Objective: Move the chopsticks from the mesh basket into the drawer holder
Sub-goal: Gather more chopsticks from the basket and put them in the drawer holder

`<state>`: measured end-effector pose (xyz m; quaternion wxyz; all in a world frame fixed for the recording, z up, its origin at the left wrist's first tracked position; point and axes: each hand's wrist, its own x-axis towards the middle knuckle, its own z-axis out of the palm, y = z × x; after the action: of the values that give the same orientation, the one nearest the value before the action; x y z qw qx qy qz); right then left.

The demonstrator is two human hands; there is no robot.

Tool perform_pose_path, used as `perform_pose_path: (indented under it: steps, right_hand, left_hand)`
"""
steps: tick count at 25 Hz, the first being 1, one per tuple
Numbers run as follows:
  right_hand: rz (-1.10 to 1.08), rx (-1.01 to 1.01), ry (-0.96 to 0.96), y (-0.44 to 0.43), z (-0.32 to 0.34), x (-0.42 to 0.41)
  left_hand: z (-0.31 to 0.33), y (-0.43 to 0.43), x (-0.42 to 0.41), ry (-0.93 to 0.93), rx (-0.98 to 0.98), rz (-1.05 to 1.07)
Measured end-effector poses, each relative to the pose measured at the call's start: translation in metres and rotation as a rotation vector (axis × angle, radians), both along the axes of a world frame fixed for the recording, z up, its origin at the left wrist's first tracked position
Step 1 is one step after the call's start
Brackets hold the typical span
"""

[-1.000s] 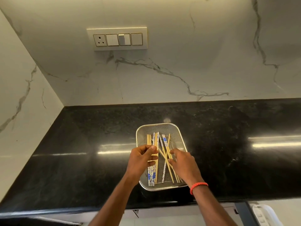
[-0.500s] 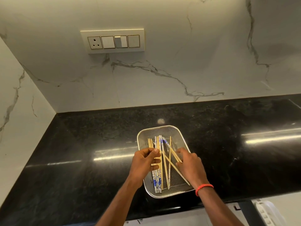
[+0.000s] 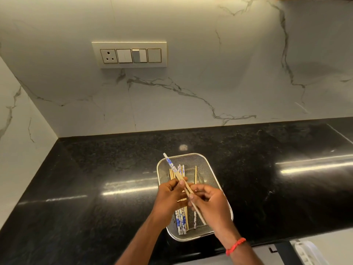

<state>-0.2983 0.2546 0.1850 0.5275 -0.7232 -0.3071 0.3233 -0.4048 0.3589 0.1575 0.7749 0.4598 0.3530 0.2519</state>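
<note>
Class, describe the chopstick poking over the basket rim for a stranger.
On the black countertop sits a mesh basket of chopsticks. The left hand and right hand hold one chopstick. Unlike those lying flat, it slants, its blue-patterned tip crossing the far-left rim.

The left hand (image 3: 169,199) and right hand (image 3: 213,206) cover the middles of the chopsticks (image 3: 180,221) in the mesh basket (image 3: 207,165), both forearms (image 3: 145,240) run off the bottom edge, and a white object (image 3: 310,252) at the lower right is cut off, unidentifiable.

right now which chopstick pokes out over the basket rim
The blue-patterned chopstick that the right hand pinches: it slants up, its tip past the mesh basket's far-left rim. The other chopsticks lie inside.
</note>
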Motion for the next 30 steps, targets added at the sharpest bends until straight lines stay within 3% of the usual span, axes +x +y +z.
perform_pose_path:
  steps: [3,9,13,17,30]
  right_hand:
    - [0.033,0.004,0.089,-0.004,-0.01,-0.018]
    - [0.083,-0.041,-0.1,-0.001,-0.021,-0.007]
    - [0.179,-0.253,-0.339,0.012,-0.035,0.009]
    - [0.272,-0.333,-0.393,0.019,-0.055,-0.002]
    - [0.136,-0.312,-0.233,0.021,-0.056,0.006]
  left_hand:
    - [-0.002,0.001,-0.004,0.013,0.034,0.052]
    - [-0.005,0.006,-0.02,0.057,0.066,0.115]
    - [-0.002,0.006,-0.029,0.055,0.048,0.146]
    - [0.001,0.0,-0.034,0.035,0.01,0.15]
    - [0.004,-0.009,-0.042,0.04,0.006,0.165]
